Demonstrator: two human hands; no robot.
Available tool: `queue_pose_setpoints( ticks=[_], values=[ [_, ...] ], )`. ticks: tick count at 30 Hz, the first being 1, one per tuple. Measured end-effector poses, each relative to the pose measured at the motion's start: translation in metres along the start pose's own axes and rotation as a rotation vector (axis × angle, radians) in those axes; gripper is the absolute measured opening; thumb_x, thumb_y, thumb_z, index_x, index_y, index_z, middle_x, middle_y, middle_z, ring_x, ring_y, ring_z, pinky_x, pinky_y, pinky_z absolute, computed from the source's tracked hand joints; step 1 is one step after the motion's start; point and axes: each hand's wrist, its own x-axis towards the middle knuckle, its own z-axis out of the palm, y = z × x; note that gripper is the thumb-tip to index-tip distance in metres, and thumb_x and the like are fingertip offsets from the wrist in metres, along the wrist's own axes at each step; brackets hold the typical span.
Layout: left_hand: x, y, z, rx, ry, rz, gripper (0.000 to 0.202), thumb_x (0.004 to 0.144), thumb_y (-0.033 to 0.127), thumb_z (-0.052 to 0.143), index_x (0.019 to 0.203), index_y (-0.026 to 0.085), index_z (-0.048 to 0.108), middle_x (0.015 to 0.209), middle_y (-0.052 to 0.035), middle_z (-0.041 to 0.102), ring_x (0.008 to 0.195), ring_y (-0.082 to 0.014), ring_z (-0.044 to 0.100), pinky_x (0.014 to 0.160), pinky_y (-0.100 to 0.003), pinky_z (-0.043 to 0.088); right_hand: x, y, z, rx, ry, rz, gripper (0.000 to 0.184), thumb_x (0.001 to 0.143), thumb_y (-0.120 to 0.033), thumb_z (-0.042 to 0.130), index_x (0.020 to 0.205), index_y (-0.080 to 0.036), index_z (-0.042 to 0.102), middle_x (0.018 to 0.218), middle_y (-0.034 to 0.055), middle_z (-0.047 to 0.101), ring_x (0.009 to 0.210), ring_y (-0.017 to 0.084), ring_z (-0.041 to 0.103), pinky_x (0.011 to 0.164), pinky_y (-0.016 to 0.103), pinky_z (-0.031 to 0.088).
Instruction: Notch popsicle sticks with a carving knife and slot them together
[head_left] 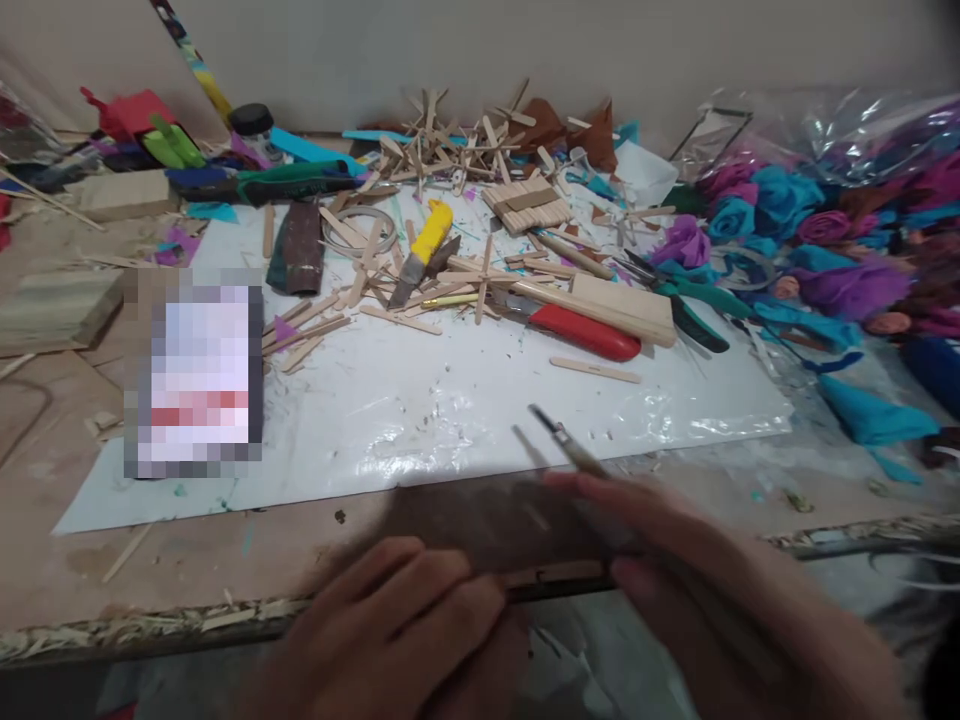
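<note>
My right hand grips a slim carving tool like a pen. Its narrow metal tip points up and to the left, above the front edge of the white plastic-covered sheet. Beside it, at the table's front edge, my left hand is closed, its fingers curled and pressed together with the back upward. Whatever lies under those fingers is hidden. Beyond both hands, a single popsicle stick lies flat on the sheet.
Behind are a red-handled knife, a yellow cutter, a wooden block and a popsicle-stick heap. A blurred-out phone-like device lies left. Coloured paper flowers crowd the right, near green-handled pliers.
</note>
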Motion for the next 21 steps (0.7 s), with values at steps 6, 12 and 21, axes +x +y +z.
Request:
queue_pose_setpoints(
  ticks=[6,12,21],
  values=[
    [0.015,-0.015,-0.012,0.057,-0.118,0.021,0.033,0.111,0.007,0.044,0.111,0.02,0.074,0.1,-0.0003,0.076,0.09,-0.0199,0.066,0.086,-0.034,0.053,-0.017,0.01,-0.008,0.045,0.251,0.072,0.038,0.095,-0.011,0.074,0.127,-0.029,0.082,0.114,0.0006,0.088,0.091,0.026,0.086,0.088,0.035,0.073],
    [0.048,-0.015,-0.008,0.083,-0.365,0.122,0.017,0.094,0.003,0.064,0.093,0.019,0.069,0.092,-0.0026,0.068,0.082,-0.0237,0.059,0.074,-0.038,0.048,-0.016,0.006,-0.004,0.016,0.162,0.035,0.039,0.099,-0.008,0.068,0.129,-0.03,0.077,0.117,0.0009,0.084,0.098,0.019,0.083,0.083,0.026,0.067],
    [0.127,-0.009,0.008,0.038,-0.728,0.447,0.036,0.08,0.019,0.089,0.112,0.026,0.074,0.112,-0.0014,0.077,0.098,-0.0215,0.069,0.083,-0.032,0.053,-0.03,0.022,-0.008,0.066,0.322,0.011,0.047,0.096,-0.003,0.07,0.134,-0.03,0.075,0.111,-0.0003,0.084,0.089,0.018,0.081,0.078,0.027,0.067]
  ],
)
